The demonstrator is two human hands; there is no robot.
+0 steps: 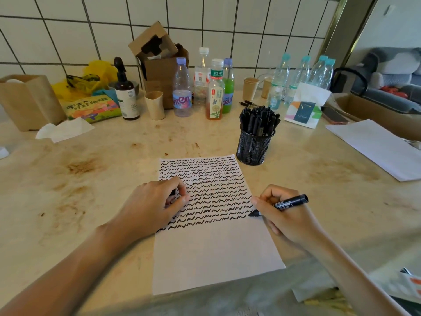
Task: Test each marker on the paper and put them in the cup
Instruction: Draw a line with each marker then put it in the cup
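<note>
My right hand (282,215) gripped a black marker (289,203), tip at the paper's (211,254) edge for testing; my left hand (157,201), fingers curled around something small and dark, steadied the sheet.

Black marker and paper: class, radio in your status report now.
Right hand grips black marker, tip at paper's right edge. Left hand pinches a small dark thing over squiggle-covered white paper. Black mesh cup unobstructed.

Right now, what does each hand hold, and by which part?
Right hand grips the marker low on its barrel. Left hand pinches something small and dark, probably the cap.
</note>
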